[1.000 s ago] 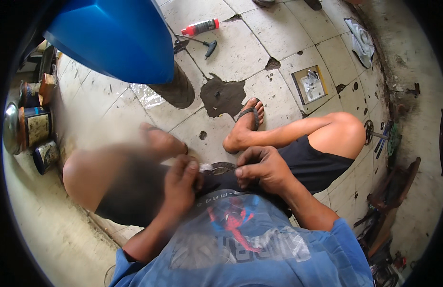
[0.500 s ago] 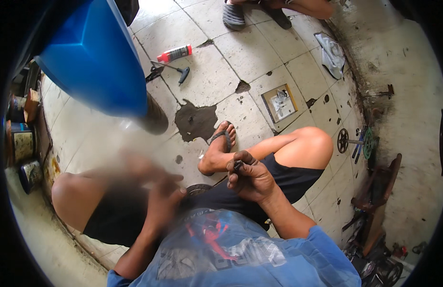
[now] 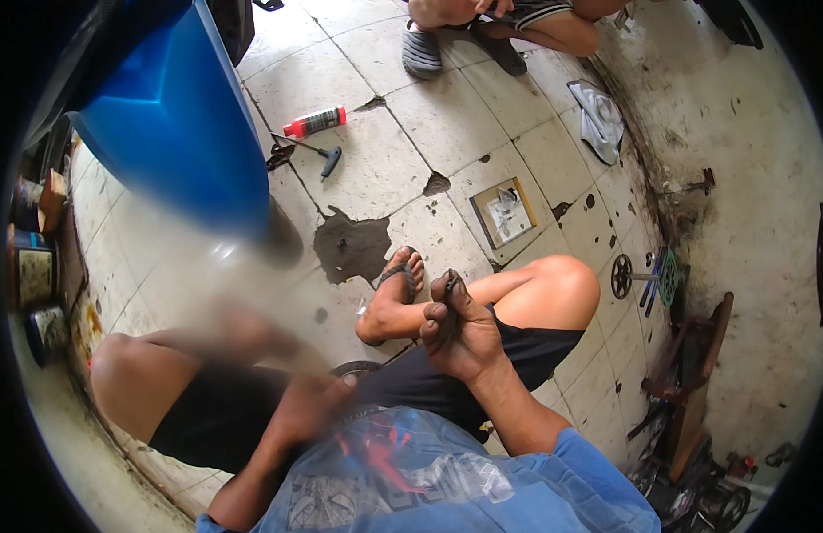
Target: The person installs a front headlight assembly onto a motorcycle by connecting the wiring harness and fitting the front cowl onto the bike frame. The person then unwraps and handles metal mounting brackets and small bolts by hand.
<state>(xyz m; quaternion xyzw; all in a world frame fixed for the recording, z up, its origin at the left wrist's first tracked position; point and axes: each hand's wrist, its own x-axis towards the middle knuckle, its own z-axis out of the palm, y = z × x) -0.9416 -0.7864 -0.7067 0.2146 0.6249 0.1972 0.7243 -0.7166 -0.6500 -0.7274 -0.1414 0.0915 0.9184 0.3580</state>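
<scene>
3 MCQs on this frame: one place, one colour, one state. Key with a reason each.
1. Where does the spray can lie?
A. on the floor tiles
B. in the left hand
C. on the blue panel

2. What colour is the can's cap?
A. green
B. red
C. white

3. How is the right hand?
A. flat on the floor
B. open, empty
C. closed in a grip on a small dark part

Key: A, it lies on tiles beside a T-handle tool; B, the cap end is red; C, fingers curl round the part above the knee.

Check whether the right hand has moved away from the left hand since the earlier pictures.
Yes. The right hand, pinching a small dark part, has lifted toward the bare foot, while the left hand stays low at the lap.
</scene>
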